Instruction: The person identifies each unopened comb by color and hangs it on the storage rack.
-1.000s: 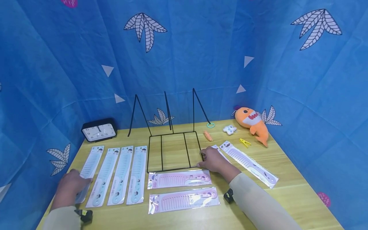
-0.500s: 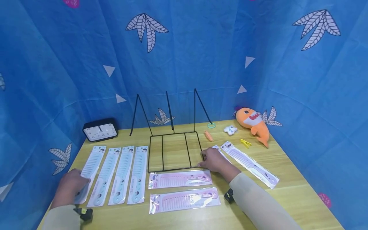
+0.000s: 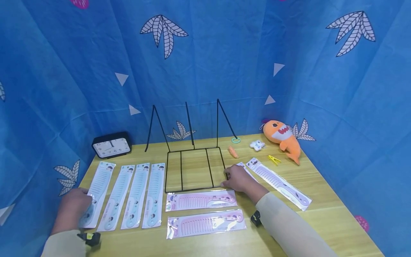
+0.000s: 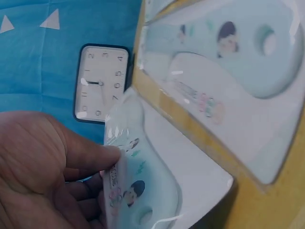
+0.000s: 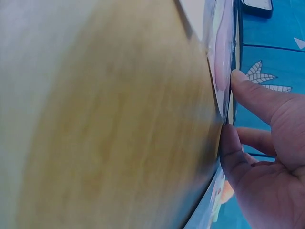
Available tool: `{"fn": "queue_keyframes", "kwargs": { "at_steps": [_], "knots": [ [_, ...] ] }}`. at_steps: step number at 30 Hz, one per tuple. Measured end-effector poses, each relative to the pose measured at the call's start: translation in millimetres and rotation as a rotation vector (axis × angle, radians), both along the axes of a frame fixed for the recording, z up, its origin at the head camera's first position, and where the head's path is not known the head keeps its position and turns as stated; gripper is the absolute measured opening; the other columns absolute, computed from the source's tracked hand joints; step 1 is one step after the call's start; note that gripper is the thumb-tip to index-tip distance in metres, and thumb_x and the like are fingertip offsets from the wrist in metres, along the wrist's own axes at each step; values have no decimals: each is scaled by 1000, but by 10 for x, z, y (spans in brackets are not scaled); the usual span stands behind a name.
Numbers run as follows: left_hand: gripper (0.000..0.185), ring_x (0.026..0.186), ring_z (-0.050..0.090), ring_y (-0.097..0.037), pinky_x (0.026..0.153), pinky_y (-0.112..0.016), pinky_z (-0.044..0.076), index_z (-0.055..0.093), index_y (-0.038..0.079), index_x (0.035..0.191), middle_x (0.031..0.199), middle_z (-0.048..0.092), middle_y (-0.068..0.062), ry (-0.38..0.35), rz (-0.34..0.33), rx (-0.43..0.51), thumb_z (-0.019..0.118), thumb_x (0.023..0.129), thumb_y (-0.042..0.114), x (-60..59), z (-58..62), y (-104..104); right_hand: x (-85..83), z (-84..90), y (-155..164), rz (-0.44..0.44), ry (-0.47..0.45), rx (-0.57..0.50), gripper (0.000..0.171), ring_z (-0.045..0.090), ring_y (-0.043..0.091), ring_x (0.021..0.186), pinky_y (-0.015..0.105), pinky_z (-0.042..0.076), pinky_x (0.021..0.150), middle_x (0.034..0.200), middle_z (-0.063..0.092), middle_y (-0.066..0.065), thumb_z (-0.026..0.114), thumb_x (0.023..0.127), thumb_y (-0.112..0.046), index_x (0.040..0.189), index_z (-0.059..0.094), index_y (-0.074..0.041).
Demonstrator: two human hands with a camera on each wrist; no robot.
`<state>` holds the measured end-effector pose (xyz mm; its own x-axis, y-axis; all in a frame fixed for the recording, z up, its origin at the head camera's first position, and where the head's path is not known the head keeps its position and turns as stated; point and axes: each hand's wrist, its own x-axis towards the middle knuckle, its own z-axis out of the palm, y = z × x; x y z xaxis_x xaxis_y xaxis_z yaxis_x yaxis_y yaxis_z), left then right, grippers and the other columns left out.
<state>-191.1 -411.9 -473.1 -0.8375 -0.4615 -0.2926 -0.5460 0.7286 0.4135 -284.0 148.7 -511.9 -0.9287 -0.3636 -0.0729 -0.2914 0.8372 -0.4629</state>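
My left hand (image 3: 72,207) pinches the side edge of a pale blue comb in a clear packet (image 3: 99,182), near its handle end. In the left wrist view the thumb presses on top of this comb packet (image 4: 157,176) and the fingers curl underneath, its near end raised and tilted. My right hand (image 3: 239,177) grips the front right corner of a black wire rack (image 3: 189,123), fingers curled at the wire. In the right wrist view the thumb and forefinger (image 5: 231,145) are right beside a pink comb packet (image 5: 222,57).
Several more blue comb packets (image 3: 136,196) lie alongside. Two pink packets (image 3: 205,223) lie before the rack; a lavender one (image 3: 279,184) and another partly hidden lie right. Behind stand a clock (image 3: 110,146), orange plush shark (image 3: 282,139), yellow clip (image 3: 274,159) and small toys (image 3: 257,145).
My left hand has moved slightly left and toward the table edge, and the blue comb packet in it has shifted left with it. The right hand has stayed at the rack's corner.
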Motion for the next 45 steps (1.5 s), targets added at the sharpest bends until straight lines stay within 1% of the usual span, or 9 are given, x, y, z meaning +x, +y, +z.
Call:
{"fn": "queue_keyframes", "kwargs": {
  "at_steps": [6,13,17,24,26,31,33,36,45],
  "knots": [
    [51,112,57,-52,93,-63,54,45,-15,153,133,54,-42,42,42,-16,46,107,8,-15,106,9,8,13,10,20,24,-7,32,43,16,65,32,36,60,66,43,-2,91,90,-28,85,65,-10],
    [60,122,52,-58,92,-67,53,34,-10,163,144,48,-44,126,59,-31,45,109,14,1,359,74,17,11,13,18,19,-16,47,37,14,62,30,32,58,64,39,-4,91,90,-28,74,50,-13],
    [61,122,56,-60,81,-59,54,30,-10,163,145,50,-43,216,12,-15,46,111,19,39,491,135,23,13,12,6,3,-23,41,37,14,62,29,32,58,65,40,-3,91,90,-27,78,57,-8],
    [55,139,54,-63,102,-68,60,32,-3,165,159,48,-39,433,-119,165,49,117,17,161,603,470,22,6,7,13,-5,-32,46,36,13,62,28,30,57,65,39,-4,91,91,-25,74,51,-12],
    [52,136,62,-56,98,-51,67,36,-2,163,157,52,-37,526,-199,219,52,116,12,199,607,592,19,3,6,15,0,-29,44,37,13,62,29,31,57,66,40,-4,91,90,-26,75,52,-13],
    [53,116,72,2,83,-11,63,42,2,161,148,61,-29,721,-433,347,59,111,2,236,579,882,10,-10,17,2,-4,-19,33,42,15,66,30,35,60,69,44,-2,92,89,-27,86,66,-7],
    [52,112,65,15,85,-11,62,45,4,160,147,62,-26,736,-485,390,61,110,2,233,557,982,6,-19,18,-5,-8,-23,31,44,16,67,31,37,61,70,46,-1,92,89,-26,90,69,-6],
    [49,113,66,13,87,-14,63,50,10,158,147,65,-20,690,-502,397,62,111,6,231,505,1106,5,-25,13,-7,-17,-31,30,44,16,67,31,37,61,70,45,-1,92,90,-26,93,70,-6],
    [45,129,71,-42,94,-39,69,56,15,153,150,66,-17,558,-555,387,65,109,8,203,364,1324,13,-10,2,-2,-2,-41,31,43,15,65,30,36,59,68,45,-2,93,88,-25,87,68,-7]
  ]
}}
